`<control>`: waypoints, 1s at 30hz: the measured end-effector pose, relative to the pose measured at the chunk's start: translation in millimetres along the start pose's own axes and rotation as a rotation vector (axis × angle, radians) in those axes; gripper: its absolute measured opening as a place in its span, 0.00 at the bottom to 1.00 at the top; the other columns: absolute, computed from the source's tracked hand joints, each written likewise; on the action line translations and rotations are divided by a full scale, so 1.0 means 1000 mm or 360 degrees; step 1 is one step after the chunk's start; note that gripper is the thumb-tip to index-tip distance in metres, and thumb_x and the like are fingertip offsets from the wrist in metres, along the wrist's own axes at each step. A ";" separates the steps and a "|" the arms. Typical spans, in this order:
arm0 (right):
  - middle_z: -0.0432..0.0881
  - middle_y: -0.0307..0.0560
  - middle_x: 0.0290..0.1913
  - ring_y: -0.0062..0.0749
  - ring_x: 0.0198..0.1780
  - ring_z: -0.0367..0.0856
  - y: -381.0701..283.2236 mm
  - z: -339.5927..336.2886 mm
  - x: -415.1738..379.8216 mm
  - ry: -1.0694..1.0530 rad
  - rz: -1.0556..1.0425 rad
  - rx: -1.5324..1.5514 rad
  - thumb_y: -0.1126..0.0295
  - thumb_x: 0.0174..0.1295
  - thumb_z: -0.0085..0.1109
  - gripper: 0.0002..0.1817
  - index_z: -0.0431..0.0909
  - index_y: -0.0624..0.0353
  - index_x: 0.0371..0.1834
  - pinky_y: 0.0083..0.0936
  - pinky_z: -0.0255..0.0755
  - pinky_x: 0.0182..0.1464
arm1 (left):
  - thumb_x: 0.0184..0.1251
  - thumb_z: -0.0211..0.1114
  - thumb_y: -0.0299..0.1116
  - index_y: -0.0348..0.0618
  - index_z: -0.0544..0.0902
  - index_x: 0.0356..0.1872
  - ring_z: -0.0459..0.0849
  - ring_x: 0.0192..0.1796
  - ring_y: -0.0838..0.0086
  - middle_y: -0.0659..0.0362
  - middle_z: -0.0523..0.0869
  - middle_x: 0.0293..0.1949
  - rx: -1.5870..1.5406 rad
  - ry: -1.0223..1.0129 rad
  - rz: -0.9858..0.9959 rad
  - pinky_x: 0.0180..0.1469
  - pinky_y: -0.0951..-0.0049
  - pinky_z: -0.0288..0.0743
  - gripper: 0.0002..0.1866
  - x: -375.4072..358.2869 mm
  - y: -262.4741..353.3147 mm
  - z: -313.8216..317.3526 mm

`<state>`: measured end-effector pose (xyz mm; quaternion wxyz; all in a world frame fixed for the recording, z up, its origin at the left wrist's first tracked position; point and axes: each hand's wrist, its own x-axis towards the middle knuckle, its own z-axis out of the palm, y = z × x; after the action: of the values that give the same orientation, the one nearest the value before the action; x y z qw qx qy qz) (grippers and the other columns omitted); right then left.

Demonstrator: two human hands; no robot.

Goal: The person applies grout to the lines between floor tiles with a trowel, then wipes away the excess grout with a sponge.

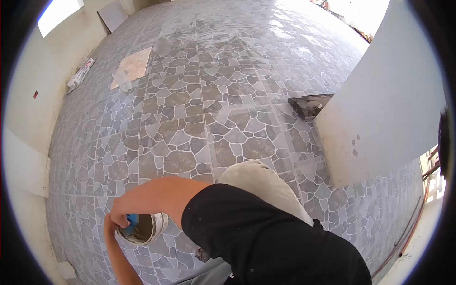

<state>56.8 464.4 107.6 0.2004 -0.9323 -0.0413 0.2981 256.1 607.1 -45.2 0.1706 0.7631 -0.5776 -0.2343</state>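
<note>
A small round bucket stands on the stone-patterned tile floor at my lower left, its rim and wall smeared pale. Wet grey-brown material shows inside it. My right hand reaches across my body to the bucket's left rim, fingers closed around a blue object at the opening; I cannot tell its kind. My left hand comes up from below, right at the right hand and outside the rim, its fingers mostly hidden.
A beige tile with clear plastic on it lies farther off at left. A white bag rests by the left wall. At right, a dark wooden block sits against a white partition. My bent knee is in front.
</note>
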 end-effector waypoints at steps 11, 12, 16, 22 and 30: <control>0.86 0.48 0.59 0.43 0.57 0.84 0.037 0.110 0.086 -0.0015 0.0414 0.0515 0.57 0.49 0.68 0.27 0.88 0.47 0.56 0.43 0.76 0.56 | 0.60 0.72 0.37 0.31 0.89 0.38 0.90 0.42 0.44 0.38 0.90 0.35 0.0202 0.0368 -0.0675 0.45 0.52 0.79 0.16 -0.037 0.080 0.010; 0.86 0.47 0.60 0.43 0.58 0.84 0.039 0.110 0.091 -0.0005 0.0428 0.0558 0.56 0.50 0.68 0.27 0.87 0.47 0.57 0.43 0.76 0.57 | 0.60 0.72 0.37 0.32 0.89 0.40 0.88 0.45 0.40 0.36 0.89 0.37 0.0138 0.0400 -0.0714 0.48 0.51 0.79 0.16 -0.036 0.070 0.016; 0.85 0.46 0.62 0.42 0.60 0.83 0.037 0.119 0.105 0.0016 0.0514 0.0663 0.54 0.51 0.68 0.28 0.87 0.46 0.58 0.42 0.75 0.60 | 0.60 0.72 0.37 0.32 0.89 0.40 0.88 0.46 0.40 0.36 0.89 0.37 0.0191 0.0346 -0.0752 0.50 0.52 0.79 0.16 -0.033 0.066 0.012; 0.83 0.44 0.65 0.41 0.63 0.82 0.042 0.110 0.093 -0.0091 0.0403 0.0622 0.52 0.54 0.69 0.29 0.86 0.45 0.61 0.41 0.74 0.64 | 0.60 0.72 0.37 0.33 0.89 0.40 0.88 0.45 0.39 0.36 0.89 0.37 0.0111 0.0309 -0.0733 0.48 0.51 0.80 0.15 -0.031 0.046 0.018; 0.89 0.50 0.54 0.47 0.57 0.86 0.021 0.074 0.051 0.0182 -0.0055 0.0151 0.60 0.55 0.67 0.22 0.89 0.55 0.53 0.43 0.79 0.58 | 0.59 0.73 0.37 0.35 0.90 0.40 0.88 0.46 0.42 0.37 0.89 0.38 0.0248 0.0305 -0.0604 0.49 0.50 0.80 0.15 -0.028 0.056 -0.009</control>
<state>55.2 480.5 17.1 0.2514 -0.9365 -0.0317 0.2425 209.7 618.9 -3.9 0.1181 0.8877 -0.4212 -0.1433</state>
